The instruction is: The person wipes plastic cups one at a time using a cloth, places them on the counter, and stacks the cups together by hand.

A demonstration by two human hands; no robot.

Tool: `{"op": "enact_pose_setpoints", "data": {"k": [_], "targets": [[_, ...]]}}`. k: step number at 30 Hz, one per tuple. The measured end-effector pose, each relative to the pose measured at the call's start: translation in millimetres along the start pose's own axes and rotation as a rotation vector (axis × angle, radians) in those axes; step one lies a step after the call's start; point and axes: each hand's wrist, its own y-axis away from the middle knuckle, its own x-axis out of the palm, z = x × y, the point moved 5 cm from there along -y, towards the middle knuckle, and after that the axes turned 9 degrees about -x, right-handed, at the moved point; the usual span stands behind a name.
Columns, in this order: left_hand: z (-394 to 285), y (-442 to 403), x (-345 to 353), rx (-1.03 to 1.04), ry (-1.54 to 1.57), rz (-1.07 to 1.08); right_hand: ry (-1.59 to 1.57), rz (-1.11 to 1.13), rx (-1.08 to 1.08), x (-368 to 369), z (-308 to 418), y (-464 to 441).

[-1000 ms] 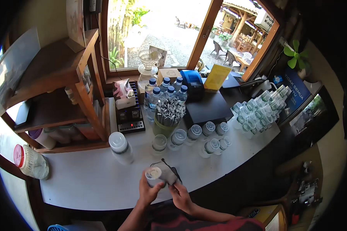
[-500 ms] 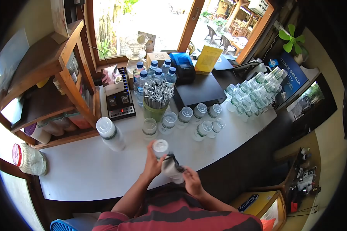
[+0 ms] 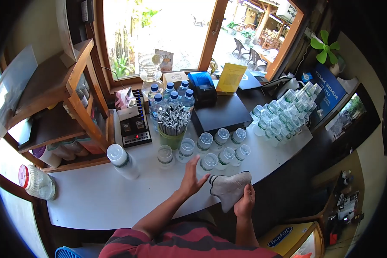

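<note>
Head view: near the lower middle of the frame, the left hand (image 3: 190,178) held nothing, its fingers stretched out and its thumb spread wide. Those fingers reached up beside the nearest plastic cup (image 3: 208,162); whether they touched it could not be told. To its right, the right hand (image 3: 245,201) pinched a grey cloth (image 3: 228,189) between thumb and fingers at one side, so the rest of it hung loose over the table's front edge, its dark-trimmed end close to the left thumb. Gripping it there probably kept the cloth low and off the cups, leaving the other hand free.

Just above the hands, six cups stood in two short rows, perhaps grouped to stay within easy reach. Behind them a black box (image 3: 221,112) closed off the window side, while a green container (image 3: 172,139) of thin packets (image 3: 174,119) and some water bottles (image 3: 173,98) crowded the centre. A tall cup stack (image 3: 124,161) stood alone at left of centre on the white table (image 3: 94,198). Towards the right, a heap of cups (image 3: 286,112) filled the table's far end, apparently piled up to save room.
</note>
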Motion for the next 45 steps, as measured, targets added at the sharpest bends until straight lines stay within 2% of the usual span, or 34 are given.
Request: {"op": "enact_pose_setpoints", "data": {"k": [1,3,5,8,9,10,12,13,17,19,22,24,25,26,28,29,30,31,32,34,36,37,38,40,41,42,44,45], "targets": [[-2,10,-16,0.009,0.011,-0.022,-0.033,0.01,0.03,6,-4,-1],[-3,38,-61,0.162,-0.044,-0.135,-0.169,0.084,0.163,25,-13,-1],[-4,60,-119,0.195,-0.285,-0.469,-0.29,0.149,0.338,42,-28,5],[-5,64,-209,0.241,-0.495,-0.997,-0.186,0.383,0.565,61,-57,18],[-13,49,-233,0.141,-0.496,-1.003,-0.187,0.421,0.628,69,-63,23],[-21,36,-253,0.045,-0.493,-1.006,-0.19,0.457,0.687,79,-69,28],[-8,7,-269,-0.219,-0.562,-0.579,-0.271,0.499,0.754,99,-79,36],[-3,-2,-270,-0.334,-0.52,-0.479,-0.346,0.509,0.764,108,-82,38],[-7,-16,-284,-0.266,-0.117,-0.485,-0.471,0.528,0.675,139,-72,34],[-23,-18,-290,-0.164,-0.07,-0.598,-0.496,0.515,0.615,143,-75,32],[-41,-13,-293,-0.005,-0.012,-0.68,-0.326,0.521,0.45,151,-72,31],[-65,-5,-282,0.103,0.0,-0.677,-0.379,0.698,0.291,175,-58,41],[-83,-3,-272,0.14,-0.192,-0.594,-0.093,0.888,-0.052,183,-52,42],[-96,-2,-259,0.176,-0.38,-0.503,-0.021,0.944,-0.207,187,-57,46],[-86,4,-237,0.053,-0.198,-0.412,0.114,1.003,-0.534,194,-68,55],[-77,7,-221,-0.043,-0.096,-0.367,0.209,0.976,-0.794,204,-71,61],[-68,10,-208,-0.136,0.007,-0.325,0.227,0.952,-0.783,208,-73,57],[-65,11,-201,-0.08,-0.068,-0.191,0.245,0.894,-0.532,214,-77,45],[-58,19,-192,-0.071,0.033,-0.067,0.209,0.781,-0.183,219,-80,36],[-47,25,-184,-0.157,0.057,-0.075,-0.035,0.544,0.232,229,-84,27],[-26,25,-189,-0.268,0.5,-0.323,0.22,0.686,0.028,223,-92,45],[-24,19,-195,-0.202,0.572,-0.361,0.32,0.726,-0.135,228,-85,57],[-18,20,-201,-0.197,0.459,-0.362,0.34,0.713,-0.173,225,-94,66],[-27,20,-192,-0.263,0.306,-0.161,0.402,0.698,-0.168,216,-92,50],[-42,18,-188,-0.246,0.221,-0.041,0.198,0.594,0.014,219,-89,38],[-42,22,-180,-0.199,0.212,-0.022,-0.012,0.455,0.174,222,-85,27],[-44,16,-180,-0.128,0.149,-0.046,-0.08,0.483,0.254,224,-82,30],[-40,14,-186,-0.138,0.133,-0.117,-0.033,0.508,0.214,223,-82,39]]}}
